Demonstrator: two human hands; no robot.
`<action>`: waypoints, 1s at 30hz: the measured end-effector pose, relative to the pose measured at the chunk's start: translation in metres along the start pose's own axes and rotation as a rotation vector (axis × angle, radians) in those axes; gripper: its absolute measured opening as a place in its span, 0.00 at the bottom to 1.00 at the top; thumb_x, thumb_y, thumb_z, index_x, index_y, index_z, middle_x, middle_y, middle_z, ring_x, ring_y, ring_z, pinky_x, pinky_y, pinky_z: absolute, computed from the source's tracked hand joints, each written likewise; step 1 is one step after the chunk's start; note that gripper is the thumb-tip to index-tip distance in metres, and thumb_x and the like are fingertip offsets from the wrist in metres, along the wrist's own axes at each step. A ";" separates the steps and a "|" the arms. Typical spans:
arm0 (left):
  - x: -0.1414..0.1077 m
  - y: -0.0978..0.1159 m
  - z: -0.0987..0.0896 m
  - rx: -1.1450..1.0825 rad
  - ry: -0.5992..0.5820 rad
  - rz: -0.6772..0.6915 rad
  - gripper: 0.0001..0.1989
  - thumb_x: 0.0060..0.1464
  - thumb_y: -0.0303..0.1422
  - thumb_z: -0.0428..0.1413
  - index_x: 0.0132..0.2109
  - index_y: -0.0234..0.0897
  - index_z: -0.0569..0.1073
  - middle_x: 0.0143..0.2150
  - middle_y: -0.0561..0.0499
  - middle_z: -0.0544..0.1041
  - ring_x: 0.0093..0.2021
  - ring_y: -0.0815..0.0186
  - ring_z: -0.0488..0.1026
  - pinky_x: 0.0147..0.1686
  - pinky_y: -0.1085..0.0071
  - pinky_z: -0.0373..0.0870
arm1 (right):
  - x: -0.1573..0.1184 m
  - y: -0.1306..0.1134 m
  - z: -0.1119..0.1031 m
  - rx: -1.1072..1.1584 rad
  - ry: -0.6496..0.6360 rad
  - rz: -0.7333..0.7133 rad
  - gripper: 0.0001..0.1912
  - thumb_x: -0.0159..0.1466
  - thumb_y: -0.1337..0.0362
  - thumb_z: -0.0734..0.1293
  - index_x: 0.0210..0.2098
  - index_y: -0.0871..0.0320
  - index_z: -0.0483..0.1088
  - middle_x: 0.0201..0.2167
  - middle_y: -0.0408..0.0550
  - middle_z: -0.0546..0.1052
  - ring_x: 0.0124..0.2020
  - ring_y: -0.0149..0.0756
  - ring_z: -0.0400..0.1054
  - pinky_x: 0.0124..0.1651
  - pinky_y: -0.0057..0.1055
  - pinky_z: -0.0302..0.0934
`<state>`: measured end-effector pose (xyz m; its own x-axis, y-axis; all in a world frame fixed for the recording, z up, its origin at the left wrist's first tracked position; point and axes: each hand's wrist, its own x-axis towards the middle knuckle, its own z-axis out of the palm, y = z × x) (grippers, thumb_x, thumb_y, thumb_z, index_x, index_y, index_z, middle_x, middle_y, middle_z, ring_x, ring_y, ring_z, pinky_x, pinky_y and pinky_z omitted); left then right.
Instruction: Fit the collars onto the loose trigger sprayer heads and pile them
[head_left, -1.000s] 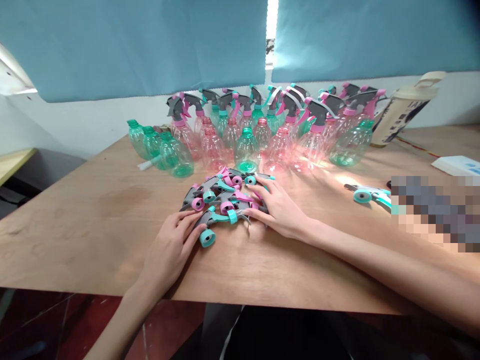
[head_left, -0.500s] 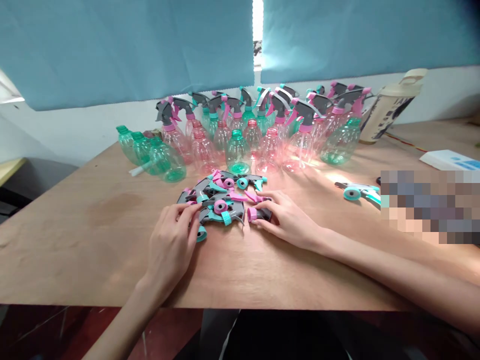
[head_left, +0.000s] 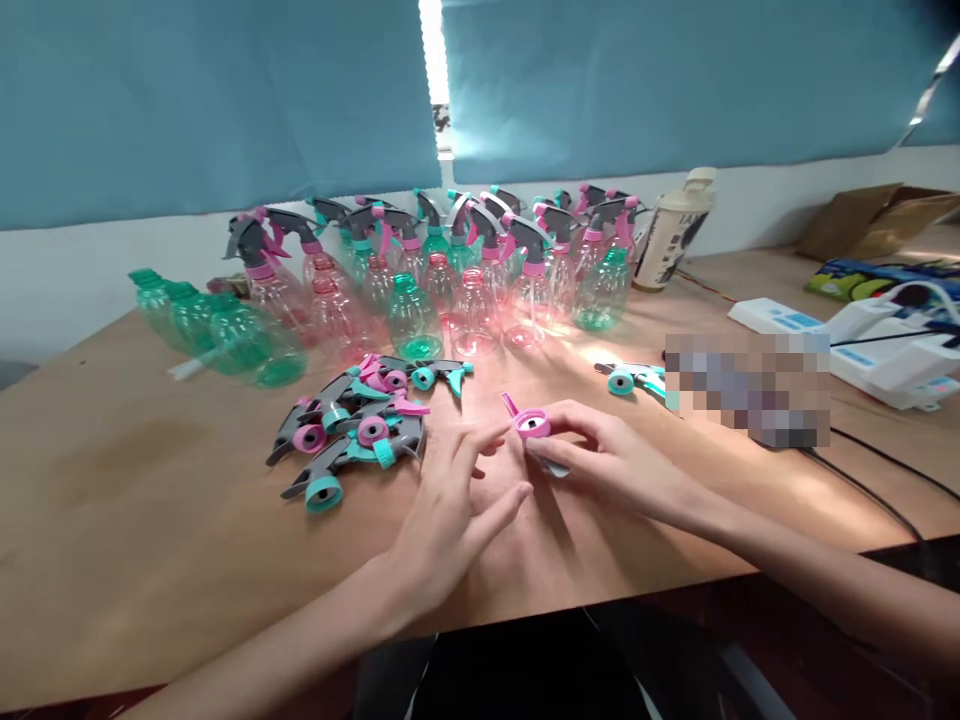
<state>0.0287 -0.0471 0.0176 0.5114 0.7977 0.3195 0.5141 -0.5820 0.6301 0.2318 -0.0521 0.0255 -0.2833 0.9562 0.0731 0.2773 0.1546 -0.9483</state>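
Observation:
My right hand (head_left: pixel 600 450) grips a grey and pink trigger sprayer head (head_left: pixel 534 424), its pink collar facing up toward me. My left hand (head_left: pixel 450 500) is beside it with thumb and fingers apart, the index fingertip close to the pink collar; whether it touches I cannot tell. Left of my hands lies a pile of sprayer heads (head_left: pixel 373 432) in grey with pink or turquoise collars. Behind the pile stand green and pink clear bottles, among them an uncapped green bottle (head_left: pixel 417 325) and an uncapped pink bottle (head_left: pixel 474 315). Many farther bottles carry sprayer heads.
One turquoise sprayer head (head_left: pixel 621 381) lies right of my right hand, beside a pixelated patch. A cream tumbler (head_left: pixel 673 235) stands at the back. White power strips (head_left: pixel 780 318) with cables and a cardboard box (head_left: pixel 847 222) are at the right. Several green bottles (head_left: pixel 244 335) lean at left.
My right hand has drawn a pink-collared sprayer head away from the pile and turned its collar up. My left hand has left the pile and come over to it. The view has swung right.

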 end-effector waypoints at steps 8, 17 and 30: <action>0.038 0.013 0.017 -0.072 -0.067 0.003 0.11 0.56 0.36 0.57 0.46 0.40 0.73 0.44 0.49 0.74 0.49 0.57 0.70 0.48 0.63 0.68 | -0.006 0.002 -0.017 0.320 -0.168 0.048 0.16 0.65 0.57 0.63 0.50 0.55 0.70 0.47 0.47 0.74 0.52 0.37 0.67 0.55 0.38 0.61; 0.038 -0.005 0.018 -0.197 0.138 -0.016 0.14 0.58 0.34 0.56 0.52 0.43 0.70 0.49 0.49 0.73 0.51 0.60 0.69 0.51 0.64 0.67 | 0.018 -0.001 -0.015 0.153 -0.139 -0.096 0.15 0.65 0.55 0.63 0.49 0.51 0.70 0.53 0.46 0.70 0.54 0.37 0.64 0.53 0.38 0.64; 0.044 -0.025 0.017 -0.037 0.086 -0.010 0.21 0.56 0.27 0.55 0.56 0.43 0.69 0.50 0.49 0.73 0.44 0.61 0.72 0.42 0.66 0.71 | 0.038 0.032 0.005 0.440 -0.164 -0.053 0.20 0.59 0.62 0.70 0.48 0.55 0.62 0.47 0.47 0.70 0.51 0.36 0.67 0.56 0.40 0.62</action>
<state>0.0504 0.0000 0.0035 0.4448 0.8151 0.3712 0.4925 -0.5688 0.6587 0.2253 -0.0125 -0.0039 -0.4379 0.8924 0.1091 -0.1470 0.0486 -0.9879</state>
